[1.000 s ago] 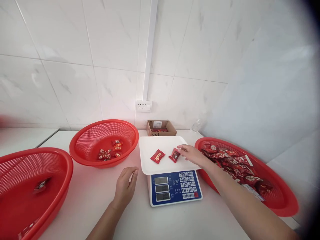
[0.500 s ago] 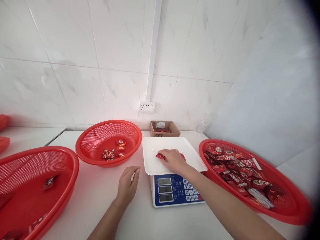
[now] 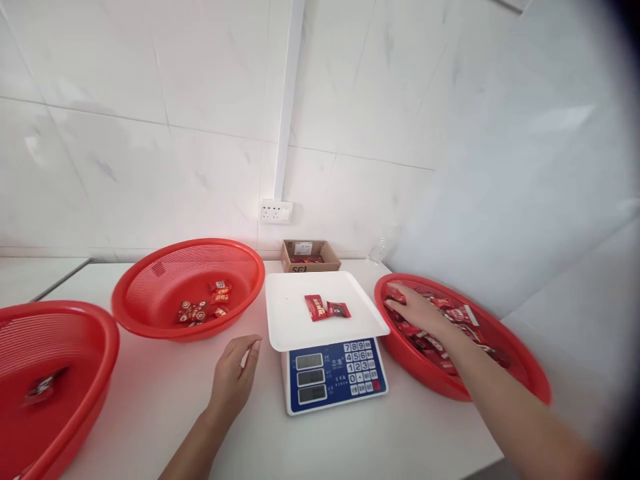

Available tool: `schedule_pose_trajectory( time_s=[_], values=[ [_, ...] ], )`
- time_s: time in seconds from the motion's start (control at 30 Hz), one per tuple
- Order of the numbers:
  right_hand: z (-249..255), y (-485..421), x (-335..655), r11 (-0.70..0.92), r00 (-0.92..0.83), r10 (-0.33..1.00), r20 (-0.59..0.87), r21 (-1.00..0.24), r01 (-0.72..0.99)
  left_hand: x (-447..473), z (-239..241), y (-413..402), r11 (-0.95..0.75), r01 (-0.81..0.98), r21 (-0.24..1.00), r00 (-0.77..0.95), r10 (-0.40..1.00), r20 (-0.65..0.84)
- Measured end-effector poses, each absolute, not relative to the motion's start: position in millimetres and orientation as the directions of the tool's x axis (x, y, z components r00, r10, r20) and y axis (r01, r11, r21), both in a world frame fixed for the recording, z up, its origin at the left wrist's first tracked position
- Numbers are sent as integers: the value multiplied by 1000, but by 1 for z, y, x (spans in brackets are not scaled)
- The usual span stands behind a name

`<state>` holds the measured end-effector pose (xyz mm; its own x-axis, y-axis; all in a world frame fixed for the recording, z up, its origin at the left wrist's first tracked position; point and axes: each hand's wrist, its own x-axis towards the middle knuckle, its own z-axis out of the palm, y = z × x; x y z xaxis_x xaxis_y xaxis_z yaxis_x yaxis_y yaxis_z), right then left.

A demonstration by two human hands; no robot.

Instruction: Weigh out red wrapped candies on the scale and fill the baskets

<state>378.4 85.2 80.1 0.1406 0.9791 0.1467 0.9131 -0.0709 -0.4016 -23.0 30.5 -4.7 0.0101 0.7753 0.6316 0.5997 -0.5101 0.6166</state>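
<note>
A blue electronic scale [image 3: 333, 377] with a white tray [image 3: 290, 320] stands in the middle of the white table. Two red candy packets [image 3: 326, 308] lie side by side on the tray. My right hand [image 3: 417, 310] is inside the red basket on the right [image 3: 520, 373], fingers spread flat over its pile of red packets [image 3: 453, 320]. My left hand [image 3: 233, 380] rests open on the table just left of the scale, holding nothing.
A red mesh basket [image 3: 150, 313] with several small red packets stands left of the scale. Another large red basket [image 3: 60, 387] sits at the far left. A small cardboard box [image 3: 310, 257] and a wall socket [image 3: 275, 211] are behind the scale.
My right hand left the scale tray and moved right into the right basket. The two packets now lie together on the tray. My left hand stayed put.
</note>
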Motion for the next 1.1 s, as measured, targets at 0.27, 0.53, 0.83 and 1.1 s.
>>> schedule_pose_trajectory(
  time_s=[0.27,0.53,0.83,1.1],
  values=[
    [59,43,456,-251,160,935,-317,-269,930,-22,-9,33,-506,611,609,33,785,619],
    [48,39,419,-236,138,913,-384,-221,946,-23,-9,35,-448,640,624,14,819,574],
    [49,46,423,-314,246,944,-220,-371,874,-25,-8,36,-436,628,645,0,829,560],
    [67,44,439,-420,463,885,-50,-513,749,-24,-7,35,-452,618,644,-1,818,575]
  ],
)
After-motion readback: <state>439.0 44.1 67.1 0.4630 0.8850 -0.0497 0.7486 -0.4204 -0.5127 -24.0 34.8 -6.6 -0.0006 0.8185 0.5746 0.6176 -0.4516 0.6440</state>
